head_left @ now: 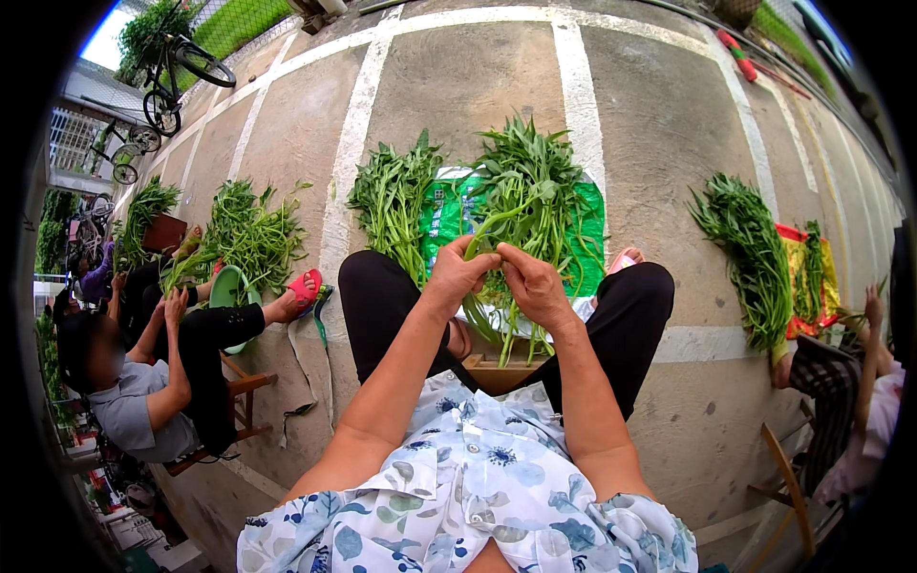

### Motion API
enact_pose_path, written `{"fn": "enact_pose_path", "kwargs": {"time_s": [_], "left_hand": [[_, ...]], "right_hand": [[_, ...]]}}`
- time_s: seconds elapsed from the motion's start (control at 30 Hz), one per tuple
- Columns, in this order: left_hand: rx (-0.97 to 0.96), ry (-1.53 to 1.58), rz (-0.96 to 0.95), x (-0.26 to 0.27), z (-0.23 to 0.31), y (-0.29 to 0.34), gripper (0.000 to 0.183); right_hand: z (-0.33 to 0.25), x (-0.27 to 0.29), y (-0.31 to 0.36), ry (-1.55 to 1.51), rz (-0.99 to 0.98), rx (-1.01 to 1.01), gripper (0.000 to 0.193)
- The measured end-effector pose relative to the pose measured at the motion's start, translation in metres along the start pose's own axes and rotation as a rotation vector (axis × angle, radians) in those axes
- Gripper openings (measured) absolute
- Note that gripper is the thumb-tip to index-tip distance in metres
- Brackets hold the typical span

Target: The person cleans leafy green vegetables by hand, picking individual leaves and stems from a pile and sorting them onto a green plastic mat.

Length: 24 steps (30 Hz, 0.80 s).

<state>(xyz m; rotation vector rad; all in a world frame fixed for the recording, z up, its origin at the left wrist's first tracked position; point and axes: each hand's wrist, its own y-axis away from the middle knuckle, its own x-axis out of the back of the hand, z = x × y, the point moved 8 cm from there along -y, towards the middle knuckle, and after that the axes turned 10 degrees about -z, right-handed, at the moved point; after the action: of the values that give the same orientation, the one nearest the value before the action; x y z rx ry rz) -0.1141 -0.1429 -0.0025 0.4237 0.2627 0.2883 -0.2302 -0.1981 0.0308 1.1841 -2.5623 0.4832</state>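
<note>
My left hand and my right hand meet in front of my lap, fingers pinched together. Between them is a sprig of water spinach, its stem slanting up and away. More long stems hang below my hands, partly hidden by them. Just beyond lies a large leafy pile of water spinach on a green plastic sack. A second pile rests at the sack's left edge, with its stems pointing toward me.
To the left, a seated person handles greens beside a green basin and another heap. At the right, another person sits near a long bundle and a red-yellow sack. A bicycle stands far left.
</note>
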Motion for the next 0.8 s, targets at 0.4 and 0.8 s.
{"fn": "enact_pose_path", "kwargs": {"time_s": [0.4, 0.8], "left_hand": [[-0.005, 0.034, 0.004, 0.0, -0.002, 0.001, 0.02], [-0.007, -0.013, 0.065, 0.005, -0.018, 0.002, 0.021]], "right_hand": [[0.004, -0.005, -0.002, 0.023, -0.025, -0.015, 0.022], [0.009, -0.014, 0.001, 0.113, -0.025, -0.026, 0.028]]}}
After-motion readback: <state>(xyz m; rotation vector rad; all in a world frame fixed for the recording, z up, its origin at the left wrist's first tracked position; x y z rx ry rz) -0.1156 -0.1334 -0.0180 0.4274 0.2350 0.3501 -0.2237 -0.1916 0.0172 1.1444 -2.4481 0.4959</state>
